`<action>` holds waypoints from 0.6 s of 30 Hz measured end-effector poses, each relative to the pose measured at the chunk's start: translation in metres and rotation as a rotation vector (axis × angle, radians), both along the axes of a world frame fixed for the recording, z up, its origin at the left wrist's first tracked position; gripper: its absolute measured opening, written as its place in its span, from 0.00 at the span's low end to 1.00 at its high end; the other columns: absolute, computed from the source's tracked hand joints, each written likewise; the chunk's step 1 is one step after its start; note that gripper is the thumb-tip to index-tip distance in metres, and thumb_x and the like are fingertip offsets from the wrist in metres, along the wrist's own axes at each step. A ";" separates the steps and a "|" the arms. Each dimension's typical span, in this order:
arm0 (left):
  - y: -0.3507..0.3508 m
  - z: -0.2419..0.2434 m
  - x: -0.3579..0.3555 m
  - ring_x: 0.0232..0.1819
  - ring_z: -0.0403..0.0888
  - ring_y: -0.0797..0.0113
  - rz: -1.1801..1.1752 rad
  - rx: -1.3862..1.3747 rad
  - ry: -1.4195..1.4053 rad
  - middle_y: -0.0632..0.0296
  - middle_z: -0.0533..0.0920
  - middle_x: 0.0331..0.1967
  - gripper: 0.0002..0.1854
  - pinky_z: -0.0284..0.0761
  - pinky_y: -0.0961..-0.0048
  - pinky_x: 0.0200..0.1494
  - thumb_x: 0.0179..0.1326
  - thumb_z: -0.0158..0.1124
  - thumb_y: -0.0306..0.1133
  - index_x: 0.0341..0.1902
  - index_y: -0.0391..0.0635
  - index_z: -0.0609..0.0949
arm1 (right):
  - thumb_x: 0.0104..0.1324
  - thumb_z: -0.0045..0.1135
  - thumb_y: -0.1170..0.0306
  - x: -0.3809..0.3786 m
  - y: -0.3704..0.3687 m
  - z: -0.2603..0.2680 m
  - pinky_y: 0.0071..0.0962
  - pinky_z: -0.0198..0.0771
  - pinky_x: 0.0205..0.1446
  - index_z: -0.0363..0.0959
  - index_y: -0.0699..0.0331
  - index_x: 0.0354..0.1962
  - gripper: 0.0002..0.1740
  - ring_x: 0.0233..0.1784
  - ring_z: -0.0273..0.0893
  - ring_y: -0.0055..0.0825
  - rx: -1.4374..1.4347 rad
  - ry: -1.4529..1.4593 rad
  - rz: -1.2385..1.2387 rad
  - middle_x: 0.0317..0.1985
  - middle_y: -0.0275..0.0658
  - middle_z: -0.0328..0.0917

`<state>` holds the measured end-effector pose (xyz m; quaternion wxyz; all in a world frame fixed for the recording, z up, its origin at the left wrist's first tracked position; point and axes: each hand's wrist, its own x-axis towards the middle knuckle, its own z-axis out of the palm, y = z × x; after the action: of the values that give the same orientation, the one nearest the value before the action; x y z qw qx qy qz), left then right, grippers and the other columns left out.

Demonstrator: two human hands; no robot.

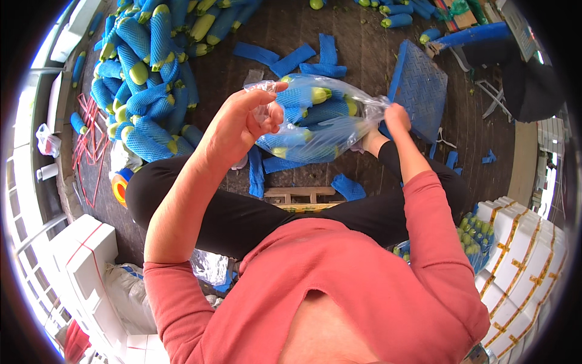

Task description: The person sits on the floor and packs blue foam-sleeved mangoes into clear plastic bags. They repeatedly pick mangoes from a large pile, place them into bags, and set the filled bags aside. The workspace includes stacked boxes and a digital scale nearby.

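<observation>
In front of me lies a clear plastic bag (336,132) with several pale-green squash-like vegetables (323,109) in blue foam net sleeves inside. My right hand (397,119) grips the gathered plastic at the bag's right end. At the opposite end, my left hand (257,109) has its fingers curled around crinkled clear plastic (266,94). Whether that plastic belongs to the bag or is a separate piece cannot be told. Loose blue net sleeves (293,60) are scattered just beyond the bag.
A large heap of sleeved vegetables (145,86) rises at the left. Right of the bag stands a blue metal platform (418,91). An orange tape roll (120,189) sits by my left knee, near red strapping (91,150). White foam boxes (523,255) are stacked at the right.
</observation>
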<state>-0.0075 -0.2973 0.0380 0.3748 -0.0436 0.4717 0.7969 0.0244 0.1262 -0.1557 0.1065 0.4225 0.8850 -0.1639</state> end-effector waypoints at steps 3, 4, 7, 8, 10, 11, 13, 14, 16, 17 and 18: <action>0.004 -0.001 -0.002 0.22 0.66 0.77 -0.042 0.055 0.050 0.69 0.73 0.20 0.26 0.68 0.77 0.37 0.66 0.52 0.37 0.63 0.33 0.73 | 0.60 0.48 0.69 0.004 -0.031 -0.011 0.46 0.71 0.56 0.72 0.54 0.49 0.18 0.58 0.71 0.42 0.406 0.263 0.785 0.46 0.43 0.76; 0.004 0.001 -0.003 0.22 0.66 0.77 -0.102 0.112 0.082 0.69 0.73 0.20 0.26 0.68 0.77 0.37 0.66 0.52 0.37 0.63 0.33 0.73 | 0.61 0.47 0.69 -0.001 -0.036 -0.013 0.47 0.72 0.54 0.74 0.55 0.46 0.15 0.55 0.73 0.44 0.397 0.223 0.868 0.44 0.44 0.78; 0.002 0.003 -0.006 0.28 0.68 0.74 0.011 0.074 0.065 0.67 0.72 0.23 0.24 0.68 0.75 0.39 0.67 0.51 0.36 0.61 0.31 0.73 | 0.61 0.48 0.66 -0.026 -0.028 -0.010 0.49 0.74 0.43 0.79 0.59 0.38 0.13 0.41 0.79 0.51 0.249 0.156 0.525 0.36 0.46 0.83; 0.001 0.002 -0.006 0.27 0.69 0.74 0.073 0.056 0.071 0.67 0.71 0.21 0.25 0.69 0.76 0.40 0.66 0.53 0.36 0.62 0.31 0.72 | 0.61 0.48 0.63 -0.030 -0.016 -0.006 0.50 0.73 0.37 0.80 0.62 0.37 0.15 0.32 0.79 0.55 0.205 0.438 0.301 0.35 0.50 0.83; -0.001 0.001 -0.005 0.27 0.70 0.74 0.062 0.136 0.036 0.67 0.72 0.20 0.26 0.69 0.76 0.39 0.65 0.54 0.37 0.62 0.31 0.72 | 0.62 0.48 0.68 -0.031 0.016 0.009 0.33 0.73 0.25 0.78 0.67 0.25 0.13 0.25 0.81 0.36 -0.420 0.783 -0.418 0.22 0.48 0.81; -0.001 0.000 -0.006 0.27 0.71 0.73 0.098 0.151 0.005 0.67 0.72 0.20 0.26 0.70 0.76 0.39 0.65 0.55 0.38 0.62 0.31 0.72 | 0.63 0.51 0.69 -0.025 0.032 0.022 0.27 0.70 0.21 0.75 0.65 0.24 0.11 0.24 0.80 0.29 -0.569 0.831 -0.638 0.23 0.44 0.81; 0.000 -0.001 -0.008 0.26 0.71 0.73 0.038 0.133 0.047 0.67 0.73 0.20 0.28 0.70 0.75 0.38 0.64 0.56 0.39 0.61 0.30 0.72 | 0.63 0.55 0.63 -0.013 0.039 0.041 0.29 0.76 0.28 0.74 0.61 0.30 0.10 0.23 0.78 0.28 -0.732 0.871 -0.625 0.19 0.34 0.77; 0.002 0.000 -0.011 0.25 0.71 0.74 0.028 0.122 0.072 0.67 0.73 0.20 0.28 0.70 0.75 0.38 0.64 0.56 0.40 0.61 0.30 0.72 | 0.63 0.56 0.64 -0.008 0.035 0.054 0.28 0.73 0.27 0.73 0.63 0.31 0.10 0.19 0.71 0.26 -0.991 0.917 -0.504 0.16 0.32 0.71; 0.006 0.003 -0.019 0.25 0.70 0.75 0.011 0.101 0.142 0.68 0.72 0.20 0.27 0.70 0.75 0.38 0.64 0.56 0.40 0.59 0.30 0.74 | 0.66 0.57 0.61 -0.007 0.017 0.088 0.26 0.66 0.27 0.72 0.64 0.34 0.13 0.13 0.55 0.20 -1.441 0.721 -0.179 0.12 0.25 0.55; 0.007 0.006 -0.025 0.25 0.69 0.77 0.068 0.072 0.126 0.69 0.71 0.19 0.25 0.69 0.76 0.38 0.64 0.56 0.40 0.57 0.30 0.75 | 0.69 0.55 0.60 -0.012 0.004 0.109 0.22 0.57 0.22 0.72 0.65 0.37 0.14 0.13 0.52 0.16 -1.555 0.519 -0.058 0.12 0.23 0.55; 0.009 0.010 -0.032 0.25 0.68 0.77 0.083 0.101 0.117 0.69 0.70 0.19 0.24 0.69 0.76 0.38 0.64 0.56 0.39 0.56 0.30 0.75 | 0.70 0.53 0.60 -0.019 -0.008 0.133 0.19 0.54 0.21 0.72 0.67 0.39 0.15 0.13 0.51 0.14 -1.611 0.414 -0.036 0.12 0.22 0.54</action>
<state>-0.0398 -0.2887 0.0483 0.3152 0.0024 0.4498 0.8356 0.0057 0.1186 -0.0225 0.2086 0.1923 0.4918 -0.8232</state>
